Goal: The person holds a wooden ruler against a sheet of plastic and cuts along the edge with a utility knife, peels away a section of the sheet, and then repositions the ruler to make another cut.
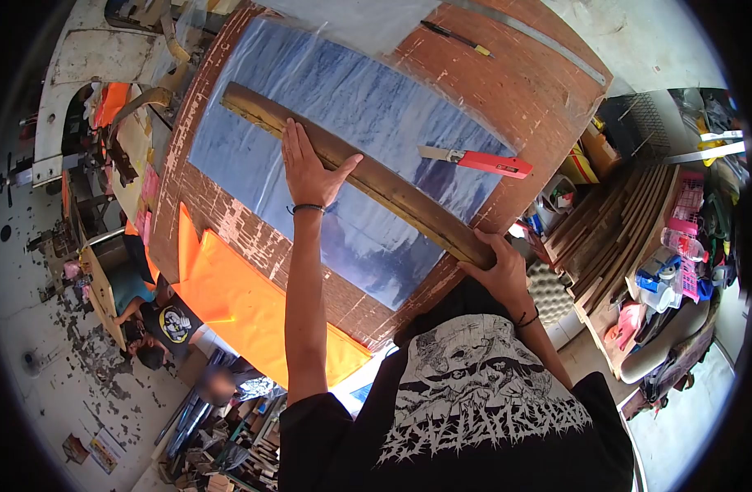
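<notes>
A long, worn straight bar (368, 176), brownish and rulerlike, lies diagonally across a blue-and-white printed sheet (327, 74) on the table. My left hand (310, 168) lies on the bar with its fingers stretched out and the thumb spread along it. At the bar's near right end, my right hand (501, 269) grips it, thumb and fingers around the end. Beyond the bar, to the right, a red utility knife (482, 161) rests on the sheet with its blade out.
The scratched brown tabletop (515, 78) holds a pen (458, 38) and a metal strip (540, 37) along its far edge. Orange fabric (253, 299) hangs over the near left side. Wooden strips (613, 230) are stacked at right. Two other people are at lower left.
</notes>
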The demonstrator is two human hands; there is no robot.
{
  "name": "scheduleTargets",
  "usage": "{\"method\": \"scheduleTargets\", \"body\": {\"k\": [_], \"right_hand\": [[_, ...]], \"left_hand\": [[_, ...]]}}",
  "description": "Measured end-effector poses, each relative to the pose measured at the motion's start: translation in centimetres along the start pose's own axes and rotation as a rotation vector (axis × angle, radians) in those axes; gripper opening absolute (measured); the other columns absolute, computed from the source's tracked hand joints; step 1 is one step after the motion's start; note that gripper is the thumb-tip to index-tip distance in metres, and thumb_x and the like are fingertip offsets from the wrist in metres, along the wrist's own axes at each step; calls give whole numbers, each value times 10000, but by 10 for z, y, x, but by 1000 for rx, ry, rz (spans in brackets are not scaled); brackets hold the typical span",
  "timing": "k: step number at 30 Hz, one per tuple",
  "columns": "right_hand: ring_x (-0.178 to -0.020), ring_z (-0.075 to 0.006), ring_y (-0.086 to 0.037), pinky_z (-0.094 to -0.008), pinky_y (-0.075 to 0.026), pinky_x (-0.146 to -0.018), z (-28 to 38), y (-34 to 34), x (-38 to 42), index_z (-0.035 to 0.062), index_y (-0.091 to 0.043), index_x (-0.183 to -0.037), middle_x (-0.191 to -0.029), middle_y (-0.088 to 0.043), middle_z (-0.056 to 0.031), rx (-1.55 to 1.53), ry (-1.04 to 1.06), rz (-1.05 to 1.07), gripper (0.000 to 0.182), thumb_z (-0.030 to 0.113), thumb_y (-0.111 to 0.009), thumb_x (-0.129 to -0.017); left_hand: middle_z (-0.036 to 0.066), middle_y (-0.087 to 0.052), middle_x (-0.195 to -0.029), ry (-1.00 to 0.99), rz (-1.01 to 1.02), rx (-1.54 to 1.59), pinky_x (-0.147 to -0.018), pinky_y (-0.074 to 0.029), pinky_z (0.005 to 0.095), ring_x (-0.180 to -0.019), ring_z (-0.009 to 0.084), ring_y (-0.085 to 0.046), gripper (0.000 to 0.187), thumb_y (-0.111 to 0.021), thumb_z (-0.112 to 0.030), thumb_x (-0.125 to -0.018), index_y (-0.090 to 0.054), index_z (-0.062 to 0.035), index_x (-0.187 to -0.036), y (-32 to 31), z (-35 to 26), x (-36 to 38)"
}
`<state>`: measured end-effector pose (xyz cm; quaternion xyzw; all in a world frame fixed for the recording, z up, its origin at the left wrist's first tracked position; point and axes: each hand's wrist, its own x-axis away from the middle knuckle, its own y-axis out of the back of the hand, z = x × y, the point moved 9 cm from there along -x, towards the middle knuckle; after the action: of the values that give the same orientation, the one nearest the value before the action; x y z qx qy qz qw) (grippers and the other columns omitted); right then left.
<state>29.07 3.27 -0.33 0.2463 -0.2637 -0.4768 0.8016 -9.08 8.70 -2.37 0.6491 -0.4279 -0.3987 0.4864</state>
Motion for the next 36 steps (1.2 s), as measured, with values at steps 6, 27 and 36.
{"method": "scheduleTargets", "body": {"k": [6,27,36], "right_hand": [[-957,-295,-706,-390,-576,-803,-2,0,0,88,-649,-1255,-1066,-703,-92,-4,3,1,621,337,-878,-735],[-1242,-352,-485,-495,-351,-1069,28,49,-148,107,-656,-1212,-1293,-562,-125,397,312,-150,452,337,-770,-841],[-1072,-374,-579,-450,-461,-944,5,69,-97,5,-528,-1211,-1153,-594,-204,285,180,-332,363,74,-684,-890]], "left_hand": [[248,-184,-1640,-8,2,-3,-1265,-163,482,-1534,367,-162,1345,-697,-811,-691,-213,116,-1537,-2,0,0],[307,-203,-1602,-18,75,-2,-1219,-236,520,-1492,454,-207,1379,-782,-772,-627,-241,139,-1510,13,-9,9],[295,-182,-1619,-36,-14,12,-1229,-192,553,-1501,460,-187,1427,-794,-784,-585,-206,97,-1541,4,-5,12]]}}
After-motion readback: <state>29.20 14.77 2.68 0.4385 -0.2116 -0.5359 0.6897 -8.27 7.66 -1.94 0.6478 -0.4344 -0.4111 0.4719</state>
